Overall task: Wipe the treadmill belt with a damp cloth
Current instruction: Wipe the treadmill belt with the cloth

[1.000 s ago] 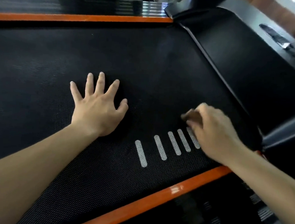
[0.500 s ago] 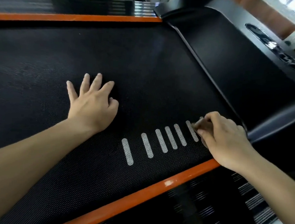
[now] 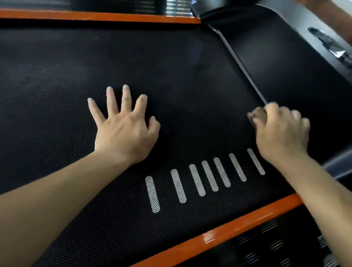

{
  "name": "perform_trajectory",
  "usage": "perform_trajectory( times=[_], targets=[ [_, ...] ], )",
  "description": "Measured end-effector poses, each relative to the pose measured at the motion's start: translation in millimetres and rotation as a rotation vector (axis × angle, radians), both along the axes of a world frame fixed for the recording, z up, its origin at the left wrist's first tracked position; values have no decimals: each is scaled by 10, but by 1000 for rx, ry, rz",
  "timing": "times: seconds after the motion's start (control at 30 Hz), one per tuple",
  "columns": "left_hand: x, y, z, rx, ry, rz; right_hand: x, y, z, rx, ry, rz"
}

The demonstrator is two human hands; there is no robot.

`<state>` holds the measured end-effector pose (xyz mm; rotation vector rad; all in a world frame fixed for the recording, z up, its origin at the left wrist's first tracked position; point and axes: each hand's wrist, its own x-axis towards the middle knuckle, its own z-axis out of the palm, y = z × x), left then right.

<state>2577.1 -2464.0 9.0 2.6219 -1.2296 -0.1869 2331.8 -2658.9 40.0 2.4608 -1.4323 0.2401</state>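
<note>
**On belt (image 3: 52, 77), above stripes (image 3: 205, 177): left hand (image 3: 124, 135) flat, right hand (image 3: 282, 134) on cloth (image 3: 257, 114)**

Far above and left of the stripes, along the top of the view: far rail (image 3: 95, 16), orange and glossy, edging the black belt. Between that rail and the stripes: wide stretch of textured belt.

Just up and left of the stripes: left hand, palm down on the belt, fingers (image 3: 125, 96) straight and fanned, thumb bent in on the side nearest the stripes. Nothing in its grasp. Forearm slanting down and left of the stripes to the lower corner.

Stripes themselves: seven white, mesh-patterned bars in a row rising to the right, printed on the belt. Leftmost six well apart from both hands, rightmost close under the right wrist.

Below the stripes: near rail (image 3: 227, 226), orange, parallel to the row, with dark ribbed trim beyond it.

Up and right of the stripes: right hand, knuckles up, fingers and thumb curled round the cloth. Cloth: small brownish wad, blurred, only its end showing past the fingertips on the stripes' side, held down against the belt at the belt's right margin. Extent under the palm: cannot tell.

Further right of the stripes: hood (image 3: 295, 64), black, sloping up from the belt's end, its edge just beside the right hand's knuckles.
</note>
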Motion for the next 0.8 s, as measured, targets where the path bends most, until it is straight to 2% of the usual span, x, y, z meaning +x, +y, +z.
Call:
perform_trajectory(
  times=[0.17,0.3,0.33,0.4,0.47,0.53,0.67,0.73,0.8],
  targets=[
    [3,5,-25,-3,-12,-1,549,-366,21,169,-82,24],
    [-5,4,-8,4,-10,0,312,145,-56,228,-227,338],
    [-6,0,-12,4,-11,1,275,188,-58,252,-215,377],
    [-4,-9,-14,5,-13,3,398,-55,-54,193,-134,359],
    [-9,-10,-14,4,-8,-1,660,-433,-21,142,-86,213],
    [-14,-6,-15,-4,-3,2,858,-638,26,171,-126,131],
    [-14,-7,-12,22,-15,-6,847,-433,-79,263,-222,296],
    [-11,-13,-8,40,-16,-9,827,-405,-65,272,-193,371],
    [-12,-15,-3,48,-16,-13,984,-618,-35,239,-167,347]
  ],
)
